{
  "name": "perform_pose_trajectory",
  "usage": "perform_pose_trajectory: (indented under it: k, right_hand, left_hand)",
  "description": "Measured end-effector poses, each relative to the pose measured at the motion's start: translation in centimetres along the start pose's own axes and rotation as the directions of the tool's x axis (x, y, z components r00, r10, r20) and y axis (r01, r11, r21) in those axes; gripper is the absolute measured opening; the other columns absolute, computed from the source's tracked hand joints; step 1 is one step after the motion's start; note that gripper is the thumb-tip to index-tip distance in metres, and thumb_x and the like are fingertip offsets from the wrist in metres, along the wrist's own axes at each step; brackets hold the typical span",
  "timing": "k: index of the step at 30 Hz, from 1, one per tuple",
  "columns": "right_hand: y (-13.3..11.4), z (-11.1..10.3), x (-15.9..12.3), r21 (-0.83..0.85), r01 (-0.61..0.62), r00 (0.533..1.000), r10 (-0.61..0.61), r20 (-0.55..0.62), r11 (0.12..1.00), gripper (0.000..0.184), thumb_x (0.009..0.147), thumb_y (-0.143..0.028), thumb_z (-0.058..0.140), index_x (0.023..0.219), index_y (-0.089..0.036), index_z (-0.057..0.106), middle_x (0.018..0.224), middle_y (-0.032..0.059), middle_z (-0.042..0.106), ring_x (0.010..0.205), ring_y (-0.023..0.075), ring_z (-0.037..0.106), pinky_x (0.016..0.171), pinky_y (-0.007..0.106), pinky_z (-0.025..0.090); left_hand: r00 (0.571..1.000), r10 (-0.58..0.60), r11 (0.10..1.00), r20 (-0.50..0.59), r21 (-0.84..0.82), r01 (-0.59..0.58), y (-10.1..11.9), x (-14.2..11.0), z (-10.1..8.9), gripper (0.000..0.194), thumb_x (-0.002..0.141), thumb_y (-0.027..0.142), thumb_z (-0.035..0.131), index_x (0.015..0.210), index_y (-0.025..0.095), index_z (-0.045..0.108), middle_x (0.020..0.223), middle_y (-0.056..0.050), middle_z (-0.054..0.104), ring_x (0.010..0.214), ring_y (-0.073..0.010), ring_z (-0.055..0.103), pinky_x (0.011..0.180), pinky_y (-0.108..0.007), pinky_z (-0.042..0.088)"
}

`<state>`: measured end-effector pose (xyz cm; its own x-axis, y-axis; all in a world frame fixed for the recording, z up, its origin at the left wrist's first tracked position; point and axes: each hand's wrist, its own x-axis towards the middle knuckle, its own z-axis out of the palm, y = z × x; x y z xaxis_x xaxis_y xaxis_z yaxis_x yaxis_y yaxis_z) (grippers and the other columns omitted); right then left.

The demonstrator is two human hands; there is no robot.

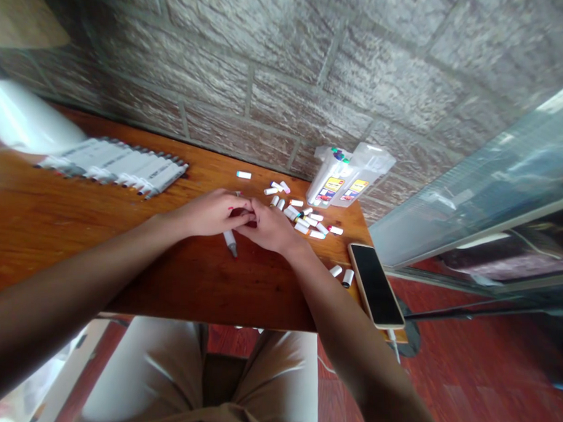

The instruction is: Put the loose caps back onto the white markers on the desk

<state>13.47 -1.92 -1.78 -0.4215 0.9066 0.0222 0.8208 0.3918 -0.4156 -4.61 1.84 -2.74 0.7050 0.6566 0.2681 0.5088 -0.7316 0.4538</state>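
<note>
My left hand [212, 212] and my right hand [271, 225] meet above the wooden table, fingertips touching. The fingers of both are bent and closed together; whatever lies between them is hidden. A white marker [229, 240] with a grey end and red tip sticks out below my left fingers. Whether it is gripped or lies on the table beneath them, I cannot tell. A small red spot shows on my left hand. Just beyond my right hand lie several loose white marker caps [291, 212] with coloured ends.
A row of markers [118, 167] lies side by side at the left. Clear plastic cases [340, 175] stand against the brick wall [268, 82]. By the right edge, a phone [376, 286] with a cable rests near two more caps [348, 278]. A white object [24, 115] stands far left.
</note>
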Motion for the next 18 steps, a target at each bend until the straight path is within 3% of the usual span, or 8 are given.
perform_pose_trajectory:
  k: [18]
  right_hand:
    - [-0.04,-0.07,0.06,0.040,0.004,1.000,-0.005,0.014,0.999,0.032,0.091,-0.040,0.064,0.113,-0.019,0.055,0.110,0.0087,0.075,0.103,0.0264,0.072,0.091,0.038,0.053]
  left_hand:
    - [0.999,0.032,0.999,-0.011,0.018,-0.032,-0.07,0.04,0.02,0.027,0.094,0.035,0.052,0.087,0.019,0.072,0.083,-0.003,0.075,0.071,-0.0122,0.064,0.069,-0.021,0.043]
